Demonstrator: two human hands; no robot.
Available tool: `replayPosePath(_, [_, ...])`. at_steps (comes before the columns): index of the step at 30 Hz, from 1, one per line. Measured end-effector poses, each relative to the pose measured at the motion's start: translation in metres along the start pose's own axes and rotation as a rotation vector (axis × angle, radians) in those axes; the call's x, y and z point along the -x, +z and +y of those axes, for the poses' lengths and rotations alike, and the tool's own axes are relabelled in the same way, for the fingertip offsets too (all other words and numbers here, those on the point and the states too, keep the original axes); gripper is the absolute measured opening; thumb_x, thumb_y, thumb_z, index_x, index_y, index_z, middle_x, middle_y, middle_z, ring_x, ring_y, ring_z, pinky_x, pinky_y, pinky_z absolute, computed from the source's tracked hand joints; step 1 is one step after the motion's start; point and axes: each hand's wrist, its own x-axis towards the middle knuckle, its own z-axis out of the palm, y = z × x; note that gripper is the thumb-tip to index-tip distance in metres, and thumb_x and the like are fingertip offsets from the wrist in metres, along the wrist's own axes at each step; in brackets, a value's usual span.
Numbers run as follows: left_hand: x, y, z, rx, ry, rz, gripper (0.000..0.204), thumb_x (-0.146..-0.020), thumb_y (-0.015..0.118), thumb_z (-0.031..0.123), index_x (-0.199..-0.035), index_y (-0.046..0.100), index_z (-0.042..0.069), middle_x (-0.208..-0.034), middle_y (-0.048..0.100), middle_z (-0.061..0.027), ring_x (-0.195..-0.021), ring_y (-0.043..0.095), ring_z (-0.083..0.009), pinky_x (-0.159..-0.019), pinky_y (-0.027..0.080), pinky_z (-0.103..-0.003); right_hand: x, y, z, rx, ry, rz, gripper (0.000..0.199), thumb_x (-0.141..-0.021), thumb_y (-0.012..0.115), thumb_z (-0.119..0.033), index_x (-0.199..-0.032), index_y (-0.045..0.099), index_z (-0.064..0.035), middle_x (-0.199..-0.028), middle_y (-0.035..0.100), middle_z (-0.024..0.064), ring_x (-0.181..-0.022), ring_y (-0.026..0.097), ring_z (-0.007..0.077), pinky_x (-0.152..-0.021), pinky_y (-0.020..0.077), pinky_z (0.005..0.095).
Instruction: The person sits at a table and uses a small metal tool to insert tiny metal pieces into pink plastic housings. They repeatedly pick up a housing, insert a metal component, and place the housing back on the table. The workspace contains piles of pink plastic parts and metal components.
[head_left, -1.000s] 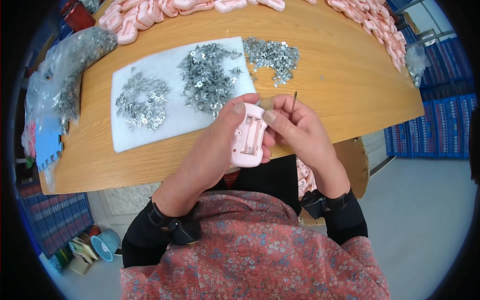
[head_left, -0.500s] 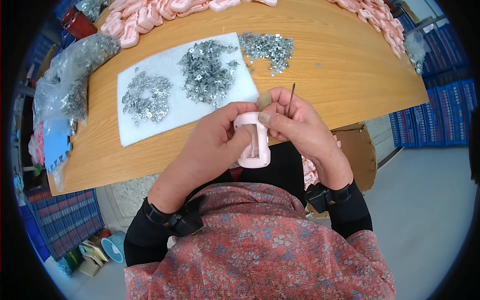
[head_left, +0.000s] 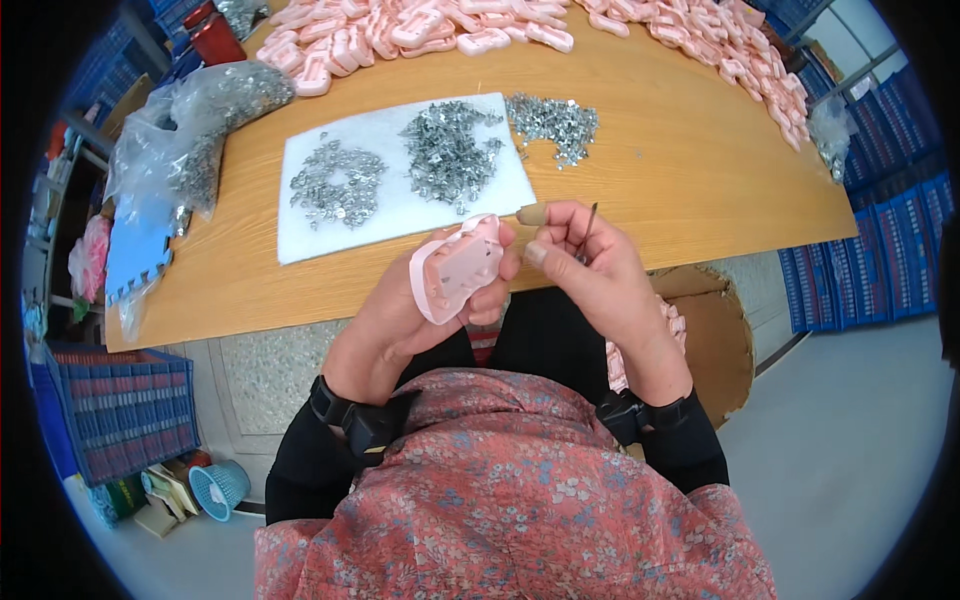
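My left hand (head_left: 382,318) is closed around a pale pink plastic casing (head_left: 462,272), tilted with its hollow inner side facing up. Just right of it, my right hand (head_left: 606,272) grips a thin dark metal rod-like tool (head_left: 592,222); its lower part is hidden by the fingers. A tan finger cot (head_left: 531,215) covers one fingertip of that hand. A small gap separates the right fingers from the casing. Beyond both hands lies a white foam sheet (head_left: 310,238) bearing two piles of small metal clips, a looser one (head_left: 338,186) and a denser one (head_left: 450,160).
Another clip pile (head_left: 562,126) lies on the wooden table (head_left: 660,205). Many pink casings (head_left: 420,28) line the far edge. A plastic bag of metal parts (head_left: 190,130) sits at the left. Below the table's right side stands a cardboard box (head_left: 715,345) with pink casings.
The casing has turned from its windowed outer face to its hollow inside and moved left. My right fingers have come away from it, still holding the tool. The view has shifted slightly.
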Motion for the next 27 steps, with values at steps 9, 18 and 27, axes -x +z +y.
replayPosePath(9, [0.033, 0.022, -0.006, -0.056, 0.041, -0.131, 0.037, -0.104, 0.045, 0.032, -0.122, 0.054, 0.002, -0.096, 0.063, -0.01, -0.063, 0.049, -0.0123, -0.052, 0.034, -0.026, 0.015, 0.035, -0.03, 0.036, -0.04, -0.064, 0.028, -0.09, 0.074, -0.011, -0.111, 0.062, 0.003, -0.083, 0.058, -0.0037, -0.075, 0.055, 0.0017, -0.065, 0.0445, 0.0191])
replayPosePath(18, [0.056, 0.016, -0.008, 0.015, -0.038, -0.289, 0.042, -0.105, 0.04, 0.034, -0.126, 0.052, -0.001, -0.104, 0.064, -0.0149, -0.066, 0.051, -0.0128, -0.053, 0.036, -0.025, 0.031, 0.045, -0.043, -0.015, 0.048, -0.146, 0.023, -0.092, 0.072, -0.01, -0.11, 0.064, 0.0025, -0.076, 0.062, -0.0017, -0.067, 0.059, 0.0044, -0.059, 0.0458, 0.0191])
replayPosePath(27, [0.057, 0.013, -0.021, 0.097, -0.054, -0.36, 0.043, -0.105, 0.041, 0.037, -0.129, 0.052, 0.002, -0.106, 0.063, -0.0195, -0.067, 0.053, -0.0138, -0.053, 0.04, -0.025, 0.038, 0.054, -0.034, -0.069, 0.017, -0.143, 0.028, -0.092, 0.072, -0.01, -0.114, 0.062, 0.0042, -0.081, 0.063, -0.0004, -0.064, 0.059, 0.0045, -0.056, 0.0462, 0.0196])
